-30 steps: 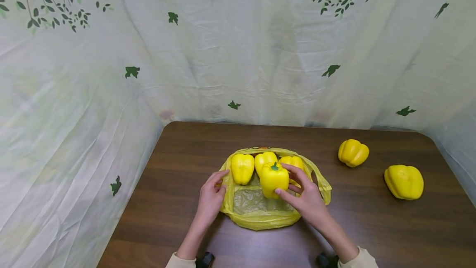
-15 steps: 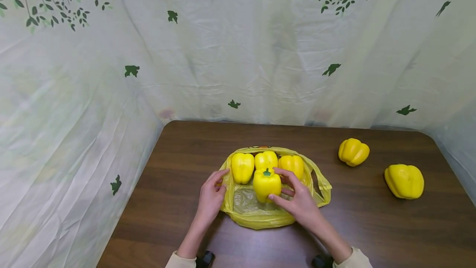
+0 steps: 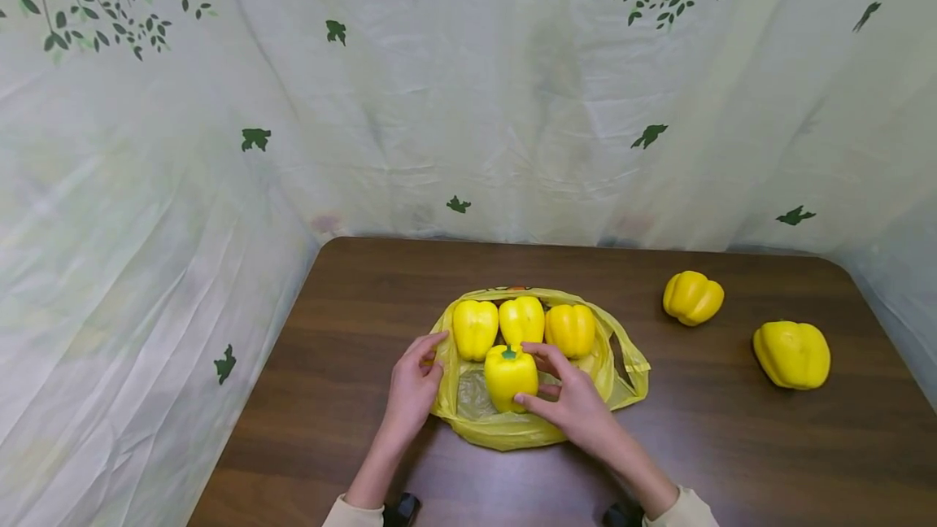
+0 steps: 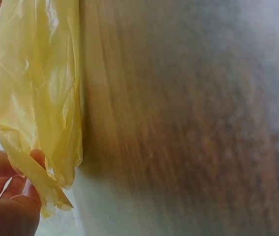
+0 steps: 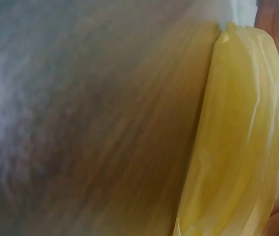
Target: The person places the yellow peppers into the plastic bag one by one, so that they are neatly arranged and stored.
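Observation:
A yellow plastic bag [image 3: 505,436] lies spread wide on the table in the head view. Three yellow bell peppers stand in a row along its far side: a left one [image 3: 475,330], a middle one [image 3: 522,320] and a right one [image 3: 570,330]. My right hand [image 3: 567,397] holds another bell pepper [image 3: 510,381], stem up, over the near part of the bag, with thumb and fingers on its right side. At the bag's left edge my left hand [image 3: 413,385] pinches the plastic; the left wrist view shows the bag film [image 4: 41,98] between thumb and fingers [image 4: 2,164].
Two more yellow bell peppers rest on the brown table [image 3: 351,299] to the right, a farther one [image 3: 693,298] and a nearer one [image 3: 792,354]. A pale curtain [image 3: 468,104] with leaf prints hangs behind the table and along its left side. One bag handle [image 3: 633,368] points right.
My right hand has carried the bell pepper left and toward me, from beside the right pepper to the near middle of the bag. The left hand has stayed at the bag's edge.

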### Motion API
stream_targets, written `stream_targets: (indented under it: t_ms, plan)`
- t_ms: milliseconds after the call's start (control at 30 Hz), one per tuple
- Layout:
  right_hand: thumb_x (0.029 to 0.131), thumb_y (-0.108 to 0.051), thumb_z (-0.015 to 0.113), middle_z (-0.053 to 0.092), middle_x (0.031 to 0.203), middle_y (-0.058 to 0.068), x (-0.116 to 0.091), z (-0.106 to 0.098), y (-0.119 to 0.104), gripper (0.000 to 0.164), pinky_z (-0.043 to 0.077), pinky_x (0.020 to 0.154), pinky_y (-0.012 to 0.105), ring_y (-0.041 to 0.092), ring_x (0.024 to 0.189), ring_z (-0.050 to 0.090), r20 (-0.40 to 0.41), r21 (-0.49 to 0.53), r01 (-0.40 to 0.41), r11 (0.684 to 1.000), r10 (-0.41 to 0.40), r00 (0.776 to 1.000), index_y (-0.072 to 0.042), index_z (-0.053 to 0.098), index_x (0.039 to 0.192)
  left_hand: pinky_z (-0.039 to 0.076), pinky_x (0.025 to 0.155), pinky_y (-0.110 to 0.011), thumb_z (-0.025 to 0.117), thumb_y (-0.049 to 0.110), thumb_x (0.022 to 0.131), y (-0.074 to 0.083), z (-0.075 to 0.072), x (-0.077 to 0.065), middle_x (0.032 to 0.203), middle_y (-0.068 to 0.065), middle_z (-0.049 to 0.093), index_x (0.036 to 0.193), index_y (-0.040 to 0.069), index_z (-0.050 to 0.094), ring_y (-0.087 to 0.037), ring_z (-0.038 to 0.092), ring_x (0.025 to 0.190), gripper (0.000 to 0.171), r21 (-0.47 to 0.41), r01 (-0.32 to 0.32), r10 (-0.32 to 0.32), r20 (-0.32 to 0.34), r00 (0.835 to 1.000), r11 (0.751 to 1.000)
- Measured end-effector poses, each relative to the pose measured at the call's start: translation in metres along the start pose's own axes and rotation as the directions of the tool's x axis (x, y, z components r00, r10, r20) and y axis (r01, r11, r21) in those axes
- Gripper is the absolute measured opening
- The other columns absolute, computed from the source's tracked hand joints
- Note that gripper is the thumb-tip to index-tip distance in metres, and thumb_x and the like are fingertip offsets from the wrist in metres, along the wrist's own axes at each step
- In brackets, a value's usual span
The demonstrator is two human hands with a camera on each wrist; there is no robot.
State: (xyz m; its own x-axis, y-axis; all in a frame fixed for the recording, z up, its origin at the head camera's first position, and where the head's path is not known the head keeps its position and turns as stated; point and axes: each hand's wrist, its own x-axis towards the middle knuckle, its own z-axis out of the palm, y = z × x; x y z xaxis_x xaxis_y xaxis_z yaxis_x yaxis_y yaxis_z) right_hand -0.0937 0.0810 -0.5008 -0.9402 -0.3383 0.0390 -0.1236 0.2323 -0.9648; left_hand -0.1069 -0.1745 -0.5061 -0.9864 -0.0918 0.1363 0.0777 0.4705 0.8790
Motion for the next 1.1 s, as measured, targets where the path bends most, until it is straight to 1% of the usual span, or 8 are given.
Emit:
stream_targets:
  t_ms: [100, 200, 400, 600, 733, 967, 1100]
  plan:
    - [0.082, -0.023, 0.081, 0.053, 0.137, 0.006, 0.0, 0.003, 0.0, 0.062, 0.054, 0.084, 0.035, 0.034, 0.123, 0.053, 0.027, -0.008, 0.011, 1.0, -0.011, 1.0, -0.02, 0.05, 0.135, 0.051, 0.078, -0.032, 0.061, -0.011, 0.085, -0.001, 0.0, -0.001, 0.117, -0.001, 0.065, 0.123, 0.008, 0.068, -0.02, 0.056, 0.089, 0.043, 0.005, 0.005, -0.005, -0.005, 1.0, 1.0]
    - [0.083, -0.024, 0.08, 0.053, 0.136, 0.005, 0.0, 0.005, 0.0, 0.06, 0.054, 0.084, 0.036, 0.035, 0.124, 0.052, 0.058, -0.006, 0.008, 1.0, -0.008, 0.998, -0.022, 0.05, 0.134, 0.051, 0.077, -0.032, 0.061, -0.011, 0.085, 0.0, 0.0, -0.001, 0.116, -0.001, 0.065, 0.123, 0.008, 0.068, -0.02, 0.055, 0.088, 0.043, 0.004, 0.005, -0.005, -0.006, 1.0, 1.0]
    - [0.084, -0.024, 0.079, 0.051, 0.137, 0.006, 0.001, 0.01, -0.001, 0.06, 0.053, 0.085, 0.036, 0.034, 0.124, 0.052, 0.101, 0.009, -0.011, 1.0, 0.01, 0.995, -0.023, 0.048, 0.135, 0.052, 0.08, -0.036, 0.061, -0.01, 0.086, 0.002, 0.0, -0.001, 0.115, -0.001, 0.065, 0.123, 0.009, 0.068, -0.02, 0.056, 0.089, 0.043, -0.002, 0.026, -0.026, 0.001, 1.0, 1.0]
    - [0.085, -0.026, 0.078, 0.052, 0.137, 0.007, 0.004, 0.014, -0.001, 0.058, 0.054, 0.084, 0.034, 0.033, 0.122, 0.054, 0.094, -0.014, -0.01, 1.0, 0.012, 0.996, -0.021, 0.049, 0.136, 0.052, 0.081, -0.038, 0.061, -0.011, 0.086, 0.0, 0.0, -0.001, 0.116, -0.002, 0.064, 0.124, 0.009, 0.068, -0.021, 0.057, 0.09, 0.043, -0.017, 0.022, -0.021, 0.006, 1.0, 1.0]
    - [0.085, -0.026, 0.078, 0.052, 0.137, 0.006, 0.006, 0.018, -0.001, 0.058, 0.054, 0.084, 0.032, 0.032, 0.121, 0.055, 0.088, -0.014, -0.014, 1.0, 0.015, 0.996, -0.021, 0.051, 0.136, 0.052, 0.081, -0.036, 0.061, -0.011, 0.086, 0.0, 0.0, -0.001, 0.116, -0.001, 0.064, 0.124, 0.009, 0.068, -0.021, 0.057, 0.09, 0.043, -0.029, 0.021, -0.021, -0.001, 1.0, 0.999]
    - [0.086, -0.028, 0.077, 0.053, 0.137, 0.009, 0.009, 0.024, -0.001, 0.057, 0.054, 0.082, 0.035, 0.034, 0.117, 0.057, 0.087, -0.02, 0.006, 1.0, -0.004, 0.996, -0.018, 0.051, 0.137, 0.051, 0.078, -0.031, 0.062, -0.011, 0.087, 0.001, 0.001, -0.001, 0.114, -0.001, 0.064, 0.124, 0.008, 0.068, -0.02, 0.056, 0.089, 0.042, -0.029, 0.013, -0.014, -0.01, 1.0, 0.999]
    - [0.087, -0.033, 0.075, 0.053, 0.137, 0.008, 0.012, 0.028, -0.004, 0.058, 0.054, 0.082, 0.034, 0.031, 0.115, 0.059, 0.095, -0.043, -0.011, 0.999, 0.015, 0.995, -0.017, 0.05, 0.137, 0.052, 0.078, -0.032, 0.062, -0.011, 0.087, 0.002, 0.001, -0.001, 0.113, -0.001, 0.064, 0.124, 0.008, 0.068, -0.02, 0.056, 0.089, 0.042, -0.032, 0.015, -0.015, -0.01, 1.0, 0.999]
